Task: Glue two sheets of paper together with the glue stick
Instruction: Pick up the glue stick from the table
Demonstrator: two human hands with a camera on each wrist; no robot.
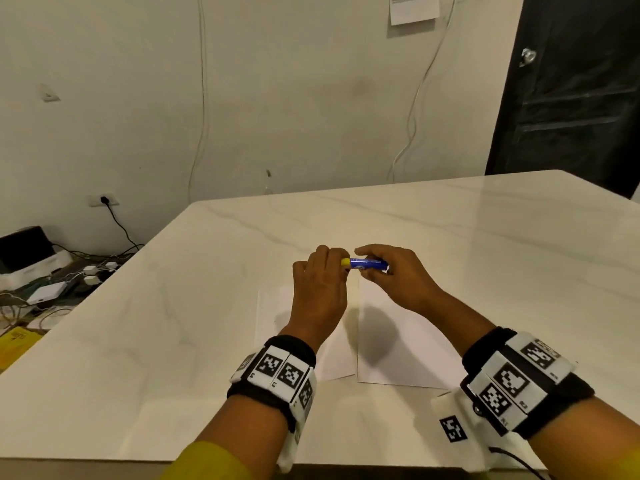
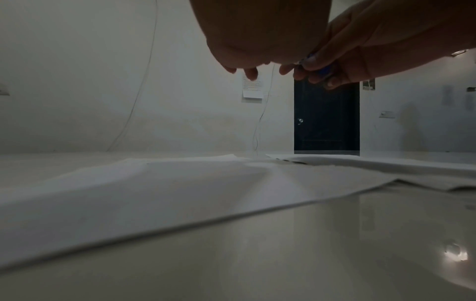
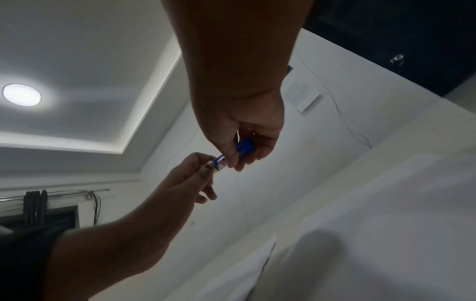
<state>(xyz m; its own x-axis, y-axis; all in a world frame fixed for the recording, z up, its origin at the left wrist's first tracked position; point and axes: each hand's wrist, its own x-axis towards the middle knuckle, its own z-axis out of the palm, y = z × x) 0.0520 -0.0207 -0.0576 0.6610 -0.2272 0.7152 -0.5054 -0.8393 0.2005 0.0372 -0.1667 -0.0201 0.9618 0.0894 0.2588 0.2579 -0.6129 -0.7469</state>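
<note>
Hands meet above the tabletop (image 1: 450,237), over the far ends of the two paper sheets. Right hand (image 1: 391,275) has its fingers (image 3: 260,151) curled round the blue barrel of the glue stick (image 1: 367,264), holding it level. Left hand (image 1: 320,282) pinches the yellow cap (image 1: 345,262) at the stick's left end. Beneath them, the left sheet (image 1: 273,317) and right sheet (image 1: 408,341) lie flat side by side, their inner edges just beside each other.

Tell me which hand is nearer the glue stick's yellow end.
Left. The left hand pinches the yellow end; the right hand grips the blue barrel beside it.
</note>
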